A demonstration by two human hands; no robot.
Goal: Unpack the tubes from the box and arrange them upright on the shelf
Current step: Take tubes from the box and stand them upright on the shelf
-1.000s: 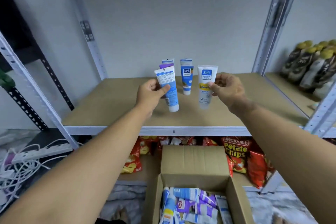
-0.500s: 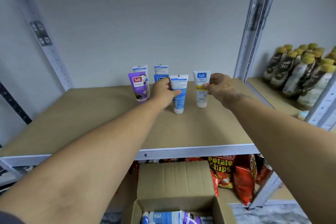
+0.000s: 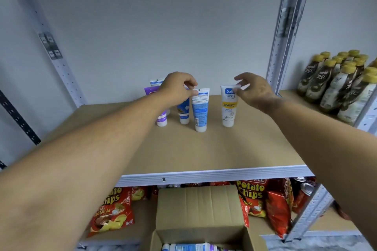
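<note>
Both arms reach out over the shelf (image 3: 204, 153). The left hand (image 3: 177, 87) hovers at the crimped top of the blue tube (image 3: 200, 110), fingers curled, thumb tip at its edge; whether it pinches cannot be told. The right hand (image 3: 255, 91) hangs just beside the white tube (image 3: 228, 106), fingers loosely spread, holding nothing. Both glossy plastic tubes stand cap-down on the matte tan board. The cardboard box (image 3: 200, 210) sits below.
</note>
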